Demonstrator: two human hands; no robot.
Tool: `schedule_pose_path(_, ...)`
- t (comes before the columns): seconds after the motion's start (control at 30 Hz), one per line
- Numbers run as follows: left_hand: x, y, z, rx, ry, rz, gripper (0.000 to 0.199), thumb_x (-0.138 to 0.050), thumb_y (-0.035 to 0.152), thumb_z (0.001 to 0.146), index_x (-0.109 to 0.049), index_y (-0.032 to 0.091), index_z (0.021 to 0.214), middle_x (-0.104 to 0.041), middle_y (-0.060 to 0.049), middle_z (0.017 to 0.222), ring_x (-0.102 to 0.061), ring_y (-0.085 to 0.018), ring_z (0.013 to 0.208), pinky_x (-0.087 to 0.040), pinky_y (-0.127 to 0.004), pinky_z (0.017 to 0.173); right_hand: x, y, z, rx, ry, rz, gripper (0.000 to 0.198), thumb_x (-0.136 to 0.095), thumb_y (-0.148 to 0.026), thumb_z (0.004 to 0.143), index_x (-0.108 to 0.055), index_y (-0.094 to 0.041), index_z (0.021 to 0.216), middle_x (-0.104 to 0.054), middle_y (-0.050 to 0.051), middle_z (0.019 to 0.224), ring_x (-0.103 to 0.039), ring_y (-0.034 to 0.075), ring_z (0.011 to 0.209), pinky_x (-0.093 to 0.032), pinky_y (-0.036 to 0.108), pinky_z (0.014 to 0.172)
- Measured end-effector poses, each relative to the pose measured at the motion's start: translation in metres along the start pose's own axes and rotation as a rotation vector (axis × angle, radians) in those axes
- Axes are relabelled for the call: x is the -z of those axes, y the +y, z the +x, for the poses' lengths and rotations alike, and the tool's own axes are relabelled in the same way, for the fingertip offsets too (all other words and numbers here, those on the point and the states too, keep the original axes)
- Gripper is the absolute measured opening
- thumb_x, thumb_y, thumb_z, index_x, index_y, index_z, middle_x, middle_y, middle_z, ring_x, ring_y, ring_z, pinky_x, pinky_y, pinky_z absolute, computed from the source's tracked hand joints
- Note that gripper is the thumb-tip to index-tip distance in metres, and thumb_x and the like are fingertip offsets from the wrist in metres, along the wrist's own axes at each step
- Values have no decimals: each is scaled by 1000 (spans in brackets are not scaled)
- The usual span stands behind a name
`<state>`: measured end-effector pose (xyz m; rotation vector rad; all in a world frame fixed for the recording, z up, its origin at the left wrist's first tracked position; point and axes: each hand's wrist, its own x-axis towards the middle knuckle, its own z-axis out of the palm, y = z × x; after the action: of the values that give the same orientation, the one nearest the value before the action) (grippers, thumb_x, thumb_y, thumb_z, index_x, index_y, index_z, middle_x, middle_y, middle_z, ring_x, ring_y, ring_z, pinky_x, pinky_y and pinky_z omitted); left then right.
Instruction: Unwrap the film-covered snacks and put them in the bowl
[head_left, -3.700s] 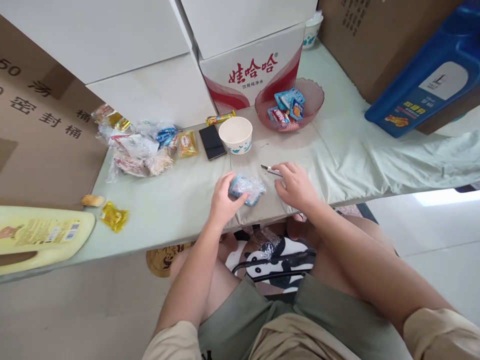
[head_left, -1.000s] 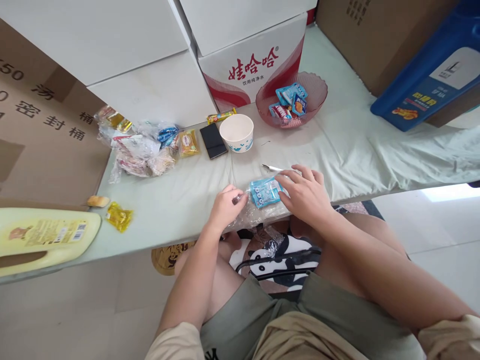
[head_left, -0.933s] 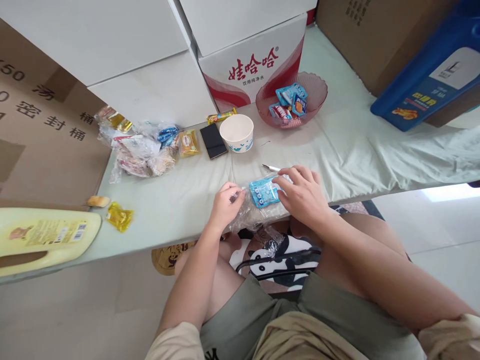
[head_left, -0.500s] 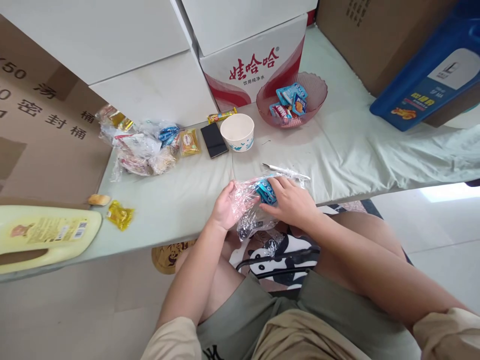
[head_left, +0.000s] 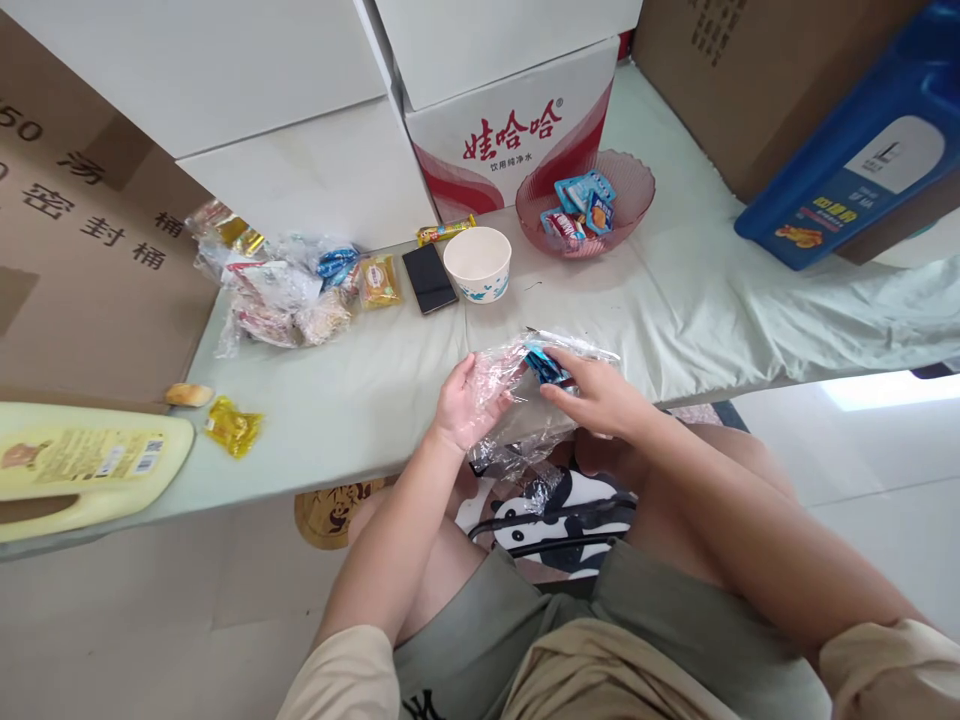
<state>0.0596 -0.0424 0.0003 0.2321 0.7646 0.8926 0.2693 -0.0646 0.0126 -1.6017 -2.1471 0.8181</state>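
Note:
My left hand (head_left: 463,405) is under and around a sheet of crinkled clear plastic film (head_left: 501,372), which drapes over its fingers and hangs past the table edge. Pinched by the fingertips of my right hand (head_left: 604,395) is a small blue snack packet (head_left: 546,366); whether it is one packet or a stack is unclear. Part of the film lies behind the packet. Just beyond it, a slim white pen-like tool (head_left: 592,350) rests on the table, partly covered by film.
A paper bowl (head_left: 478,265), a black phone (head_left: 429,280) and a pink glass bowl (head_left: 641,205) of packets stand behind. Bagged snacks (head_left: 277,295) lie left, near a yellow jug (head_left: 90,470). On the right leans a blue jug (head_left: 840,150). Cartons line the back.
My right hand has drawn slightly right with the blue packet, out from the film. My left hand has shifted a little right, still on the film.

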Motion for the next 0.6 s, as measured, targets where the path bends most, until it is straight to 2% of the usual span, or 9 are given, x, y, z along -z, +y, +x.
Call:
schedule_pose_path(0.1, -6, -6, 0, 32, -45, -18, 44, -44, 37, 100, -68, 9, 124, -72, -16, 130, -70, -24, 117, -57, -23, 62, -5, 0, 2, -64, 56, 18, 68, -50, -47, 91, -51, -9, 147, -75, 18, 110, -70, 36, 100, -52, 45, 84)
schedule_pose_path(0.2, -11, -5, 0, -33, -53, -43, 41, -45, 37, 99, -70, 10, 117, -73, -16, 126, -70, -24, 118, -53, -21, 54, -4, 3, 5, -70, 99, 60, 55, -51, -40, 90, -60, -17, 139, -74, 14, 114, -70, 33, 100, -52, 42, 84)
schedule_pose_path(0.3, -8, 0, 6, -118, 97, -21, 24, -53, 34, 94, -68, 16, 91, -77, -13, 114, -74, -22, 106, -38, -18, 42, 1, 5, 7, -62, 209, 26, 44, -49, -37, 90, -69, -18, 124, -72, 15, 115, -69, 31, 102, -52, 40, 85)
schedule_pose_path(0.4, -1, 3, 14, -210, 313, 82, 24, -55, 27, 93, -55, 17, 71, -77, -10, 95, -75, -16, 85, -30, -17, 39, 8, 6, 3, -137, 284, 54, 32, -53, -41, 87, -72, -17, 95, -71, 13, 90, -66, 28, 83, -51, 39, 77)
schedule_pose_path(0.5, 4, 3, 16, -319, 377, 178, 25, -54, 24, 93, -53, 17, 69, -75, -8, 89, -73, -13, 75, -30, -17, 41, 16, 8, -4, -230, 349, 286, 30, -56, -47, 86, -63, -19, 78, -63, 5, 69, -60, 20, 65, -50, 34, 64)
schedule_pose_path(0.6, 5, 5, 14, -339, 354, 198, 25, -55, 25, 91, -52, 17, 67, -74, -6, 88, -73, -12, 78, -29, -16, 41, 38, 9, 3, -325, 537, 645, 19, -61, -39, 86, -60, -20, 84, -61, 1, 67, -57, 14, 58, -50, 29, 57)
